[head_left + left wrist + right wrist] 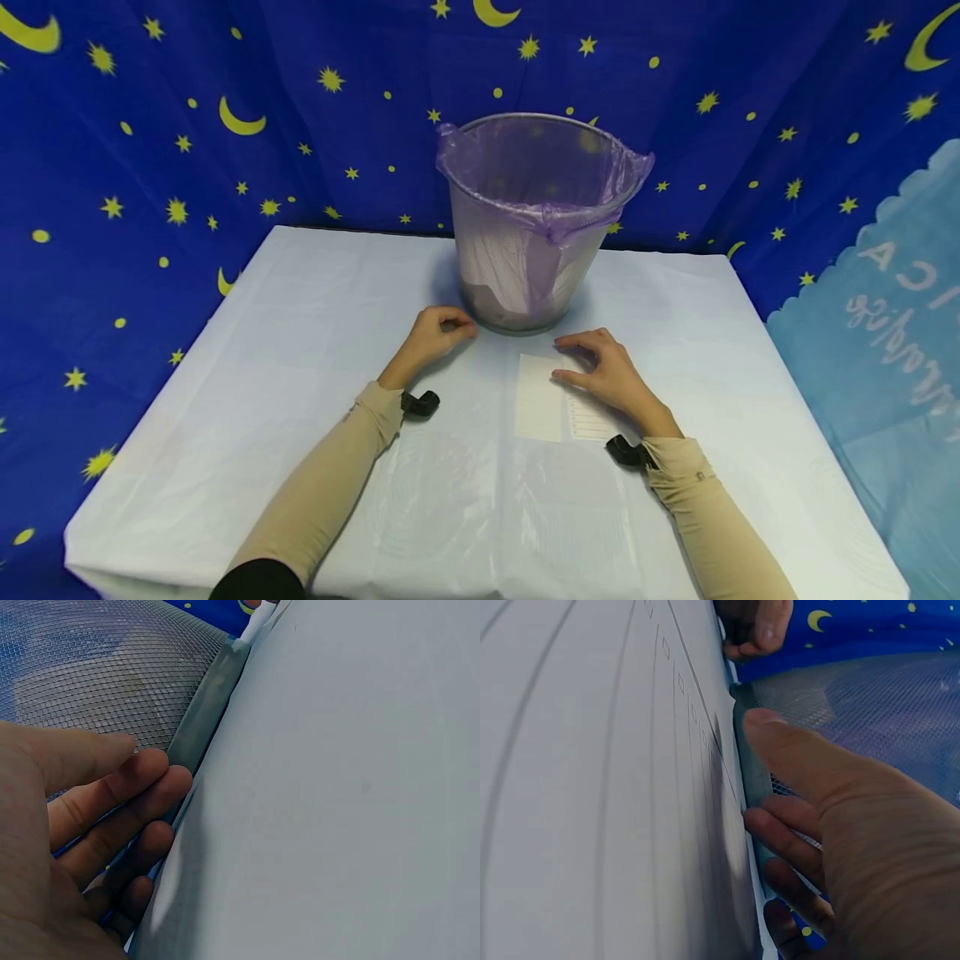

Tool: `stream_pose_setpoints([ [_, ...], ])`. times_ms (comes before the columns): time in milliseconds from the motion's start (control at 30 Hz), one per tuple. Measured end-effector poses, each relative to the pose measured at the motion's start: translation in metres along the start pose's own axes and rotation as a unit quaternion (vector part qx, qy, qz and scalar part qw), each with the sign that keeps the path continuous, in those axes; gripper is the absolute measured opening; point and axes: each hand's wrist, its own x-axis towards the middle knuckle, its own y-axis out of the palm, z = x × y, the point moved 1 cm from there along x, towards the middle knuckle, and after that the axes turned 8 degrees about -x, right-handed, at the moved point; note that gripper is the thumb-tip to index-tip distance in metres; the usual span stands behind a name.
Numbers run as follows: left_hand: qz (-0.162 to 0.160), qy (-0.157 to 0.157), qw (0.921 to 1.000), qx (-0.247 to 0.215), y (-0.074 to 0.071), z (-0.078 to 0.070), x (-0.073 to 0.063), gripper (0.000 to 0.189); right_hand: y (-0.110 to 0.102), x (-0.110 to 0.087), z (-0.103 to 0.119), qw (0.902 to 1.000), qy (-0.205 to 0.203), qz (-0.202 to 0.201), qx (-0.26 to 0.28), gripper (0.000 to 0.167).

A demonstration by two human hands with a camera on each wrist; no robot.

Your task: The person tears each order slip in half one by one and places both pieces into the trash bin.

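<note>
A mesh wastebasket (pixel 487 250) stands upright at the back of the table, lined with a translucent purple bag (pixel 551 225) folded over its rim. My left hand (pixel 437 335) is beside the basket's base on the left, fingers loosely bent and nothing held. In the left wrist view, its fingertips (pixel 176 780) lie near the basket's bottom band (pixel 206 712); contact cannot be told. Over a lined sheet of paper (pixel 588 419) with small boxes hovers my right hand (pixel 611 375), thumb and fingers spread apart around no object. A plain cream sheet (pixel 537 400) lies alongside the lined one.
A white cover (pixel 315 317) lies over the table, with a fold running down its middle. Behind hangs a dark blue curtain (pixel 247 167) with yellow moons and stars. A light blue panel with lettering (pixel 885 333) hangs at the right.
</note>
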Motion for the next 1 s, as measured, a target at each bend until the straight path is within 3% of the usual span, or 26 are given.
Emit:
stream_pose_setpoints([
  [233,0.002,0.003,1.0,0.007,0.002,-0.001,0.001,0.011,-0.003,-0.001,0.005,0.9998,-0.008,0.012,-0.016,0.05],
  [567,0.001,0.001,1.0,-0.006,0.002,-0.003,0.003,0.009,-0.005,0.001,0.013,0.9992,-0.014,0.02,-0.032,0.032],
  [800,0.003,-0.003,1.0,0.0,0.002,-0.002,0.001,0.009,0.0,0.001,0.013,0.9994,-0.003,0.035,0.004,0.024],
  [1000,0.006,-0.002,1.0,0.0,0.004,0.0,0.0,0.011,0.004,0.001,0.006,0.9954,0.046,0.005,0.083,0.027],
])
